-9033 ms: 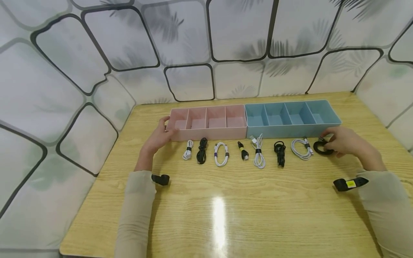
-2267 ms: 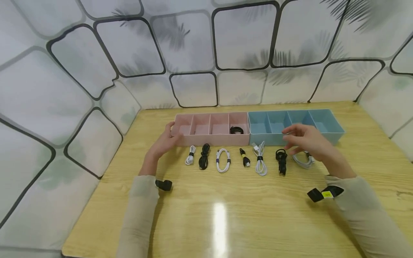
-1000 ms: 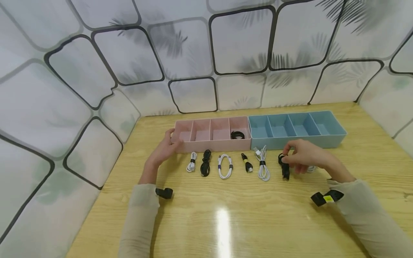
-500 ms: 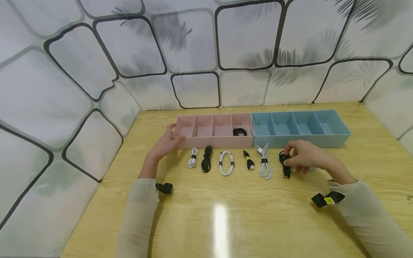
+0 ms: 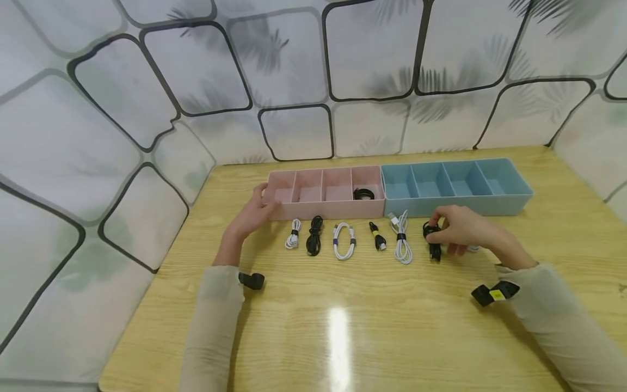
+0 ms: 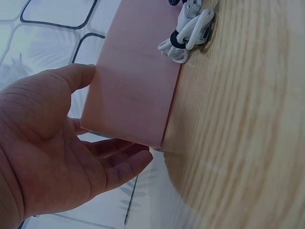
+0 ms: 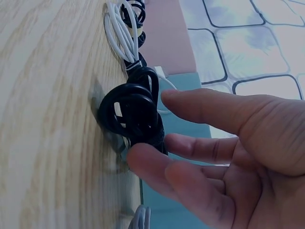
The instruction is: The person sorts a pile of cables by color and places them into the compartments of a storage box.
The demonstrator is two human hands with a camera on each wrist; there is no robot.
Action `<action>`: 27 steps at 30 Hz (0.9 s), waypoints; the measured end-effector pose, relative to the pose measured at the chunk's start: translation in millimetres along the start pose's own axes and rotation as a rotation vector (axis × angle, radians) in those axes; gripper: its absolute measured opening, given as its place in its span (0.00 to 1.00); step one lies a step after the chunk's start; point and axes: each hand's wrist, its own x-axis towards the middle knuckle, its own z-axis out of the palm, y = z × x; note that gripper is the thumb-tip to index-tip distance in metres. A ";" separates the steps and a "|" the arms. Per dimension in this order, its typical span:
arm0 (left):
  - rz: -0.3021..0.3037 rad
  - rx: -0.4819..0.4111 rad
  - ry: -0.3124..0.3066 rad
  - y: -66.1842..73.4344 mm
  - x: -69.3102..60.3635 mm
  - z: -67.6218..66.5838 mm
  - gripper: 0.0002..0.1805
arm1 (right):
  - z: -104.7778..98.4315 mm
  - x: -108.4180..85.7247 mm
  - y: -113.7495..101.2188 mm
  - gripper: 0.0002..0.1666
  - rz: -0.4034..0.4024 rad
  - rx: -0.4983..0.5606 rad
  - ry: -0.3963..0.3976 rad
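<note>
In the head view, a person works at a wooden desk. The pink box and the blue box stand end to end near its far edge, each with four compartments. The left hand holds the left end of the pink box. In the right-most pink compartment there lies a black coil. In front of the boxes is a row of bundled cables: from the left, a small white bundle, a long black bundle, a white ring of cable, a short yellow-banded cable and a white USB cable. After them comes the thick black cable, which the right hand pinches, just before the blue box. A pale cable is mostly hidden behind this hand.

In the left wrist view, the thumb touches the edge of the pink box, and the other fingers are around its end.

In the right wrist view, the thick black cable is between thumb and fingers, with its loop toward the camera.
</note>
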 end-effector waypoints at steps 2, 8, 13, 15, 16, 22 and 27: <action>-0.009 -0.003 0.003 -0.8 -0.8 0.1 0.41 | 0.3 1.7 -0.1 0.24 0.001 -0.008 -0.005; -0.016 0.004 0.002 -1.9 -2.2 -0.8 0.41 | 1.3 4.0 -0.3 0.24 0.008 -0.008 -0.028; -0.012 0.021 0.001 0.8 -2.0 -1.0 0.42 | 0.4 3.0 -1.6 0.24 0.006 0.007 -0.036; -0.010 0.025 0.002 2.2 -2.0 -1.2 0.42 | 0.1 2.9 -2.2 0.25 -0.002 0.018 -0.036; -0.010 0.028 0.002 2.9 -2.3 -1.4 0.42 | 0.2 3.0 -2.5 0.25 -0.005 0.023 -0.035; -0.010 0.032 -0.002 3.5 -1.5 -0.7 0.41 | 1.7 3.5 -0.7 0.25 -0.020 0.045 -0.036; -0.007 0.026 -0.002 1.9 -0.5 0.2 0.40 | 2.6 2.3 -0.4 0.26 -0.022 0.062 -0.030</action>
